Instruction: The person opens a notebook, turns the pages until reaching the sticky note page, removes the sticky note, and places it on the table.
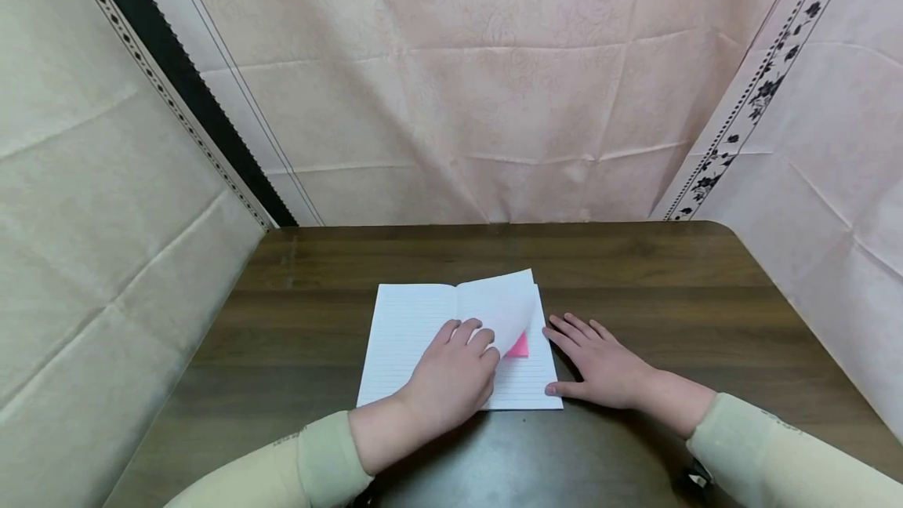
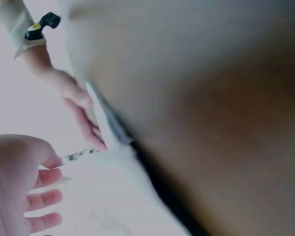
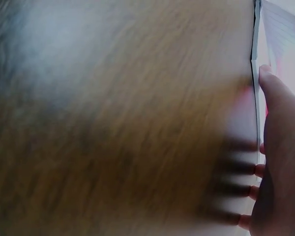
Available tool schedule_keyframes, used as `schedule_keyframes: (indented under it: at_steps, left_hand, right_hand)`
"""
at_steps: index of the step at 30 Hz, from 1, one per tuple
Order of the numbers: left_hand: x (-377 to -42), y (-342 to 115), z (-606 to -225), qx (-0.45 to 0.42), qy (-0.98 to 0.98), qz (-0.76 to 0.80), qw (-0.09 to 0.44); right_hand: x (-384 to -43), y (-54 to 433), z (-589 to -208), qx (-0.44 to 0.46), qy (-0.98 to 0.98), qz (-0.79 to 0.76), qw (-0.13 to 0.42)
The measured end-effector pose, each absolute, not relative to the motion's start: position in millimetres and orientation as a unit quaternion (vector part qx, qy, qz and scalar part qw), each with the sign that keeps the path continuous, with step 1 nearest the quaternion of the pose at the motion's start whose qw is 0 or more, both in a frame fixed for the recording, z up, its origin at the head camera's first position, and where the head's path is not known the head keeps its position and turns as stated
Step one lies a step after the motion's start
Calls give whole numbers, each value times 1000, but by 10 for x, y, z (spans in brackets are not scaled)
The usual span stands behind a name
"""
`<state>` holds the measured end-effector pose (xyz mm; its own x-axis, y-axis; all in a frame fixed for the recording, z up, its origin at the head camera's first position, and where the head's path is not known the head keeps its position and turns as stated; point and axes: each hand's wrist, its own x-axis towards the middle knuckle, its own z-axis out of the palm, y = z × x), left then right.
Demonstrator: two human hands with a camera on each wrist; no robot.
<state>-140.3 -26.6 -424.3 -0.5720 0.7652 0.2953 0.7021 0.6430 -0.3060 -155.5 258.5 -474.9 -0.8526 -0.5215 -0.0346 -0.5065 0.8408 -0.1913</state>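
Observation:
An open lined notebook (image 1: pixel 405 335) lies on the table, one of its right-hand pages (image 1: pixel 497 296) lifted and curling over to the left. My left hand (image 1: pixel 455 379) pinches that page near its lower corner, its thumb hidden in the head view. Under the raised page a pink sticky note (image 1: pixel 519 346) partly shows on the sheet below. Beside the notebook's right edge is my right hand (image 1: pixel 600 367), fingers spread and thumb tip touching the border. In the right wrist view, this right hand (image 3: pixel 285 162) has its fingertips along the notebook's edge.
The brown wooden table (image 1: pixel 303 335) extends around the notebook on all sides. Pale patterned cloth (image 1: pixel 494 100) hangs behind it and at both sides. A small black device (image 1: pixel 698 477) sits at the right wrist.

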Motion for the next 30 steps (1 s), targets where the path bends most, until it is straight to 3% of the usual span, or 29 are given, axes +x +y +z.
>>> schedule_keyframes:
  at_steps: [13, 30]
  left_hand:
    - [-1436, -376, -3843, -369, -891, -4, 263]
    - [-1366, -655, -3786, -322, -903, -22, 285]
  right_hand:
    - [-1567, 2599, -4773, -283, 956, -72, 23]
    - [-1567, 2591, -4736, -282, 956, -77, 32]
